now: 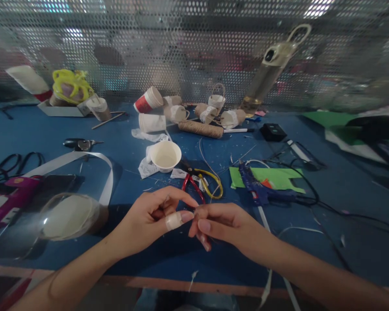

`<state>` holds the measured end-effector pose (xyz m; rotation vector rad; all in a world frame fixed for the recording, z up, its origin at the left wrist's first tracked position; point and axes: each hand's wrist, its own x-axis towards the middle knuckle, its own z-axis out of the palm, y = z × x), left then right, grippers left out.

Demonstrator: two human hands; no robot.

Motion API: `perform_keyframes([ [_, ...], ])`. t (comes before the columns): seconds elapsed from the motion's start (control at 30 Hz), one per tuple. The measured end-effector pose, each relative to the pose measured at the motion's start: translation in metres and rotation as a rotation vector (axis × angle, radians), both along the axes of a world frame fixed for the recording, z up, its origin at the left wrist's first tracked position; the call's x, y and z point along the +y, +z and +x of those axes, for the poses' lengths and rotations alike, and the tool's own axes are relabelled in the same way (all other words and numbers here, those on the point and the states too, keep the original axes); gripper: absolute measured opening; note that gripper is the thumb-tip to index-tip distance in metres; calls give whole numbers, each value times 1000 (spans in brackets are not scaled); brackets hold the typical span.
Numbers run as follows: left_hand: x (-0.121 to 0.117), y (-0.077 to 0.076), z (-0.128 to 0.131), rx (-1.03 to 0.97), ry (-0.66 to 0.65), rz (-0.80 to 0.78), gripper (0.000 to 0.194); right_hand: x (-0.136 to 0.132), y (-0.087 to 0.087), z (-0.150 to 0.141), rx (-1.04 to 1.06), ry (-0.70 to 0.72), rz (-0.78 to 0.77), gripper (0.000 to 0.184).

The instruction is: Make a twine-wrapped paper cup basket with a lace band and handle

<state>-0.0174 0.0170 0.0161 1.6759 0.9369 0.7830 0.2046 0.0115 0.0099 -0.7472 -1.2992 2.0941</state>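
My left hand (158, 216), its thumb wrapped in a pale bandage (174, 220), is held above the near part of the blue table. Its thumb and forefinger pinch together against the fingertips of my right hand (225, 222), which are closed too. Whatever lies between the fingertips is too small or hidden to make out. Just beyond the hands are red-handled pliers (193, 188) and yellow-handled scissors (214, 190), partly overlapping. An open white paper cup (166, 166) stands behind them to the left.
A blue glue gun (262, 194) lies on green paper (283, 174) at right, its cord trailing rightward. A purple glue gun (21, 185) and a wide roll (71, 216) are at left. Twine (201, 128), small cups and a tall bottle (266, 75) line the mesh screen.
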Motion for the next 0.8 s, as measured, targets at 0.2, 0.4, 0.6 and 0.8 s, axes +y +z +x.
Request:
perform_keyframes([
  [0.2, 2, 0, 1, 19, -18, 2, 25, 0, 2, 0, -26, 6, -8, 26],
  [0.4, 3, 1, 2, 25, -52, -54, 26, -1, 0, -1, 2, 8, -4, 22],
  [0.6, 3, 1, 3, -7, -83, -132, 26, -1, 2, -2, -16, 8, -17, 27],
  [0.8, 4, 6, 5, -51, -115, -193, 20, -2, 3, -3, -49, 24, -37, 31],
])
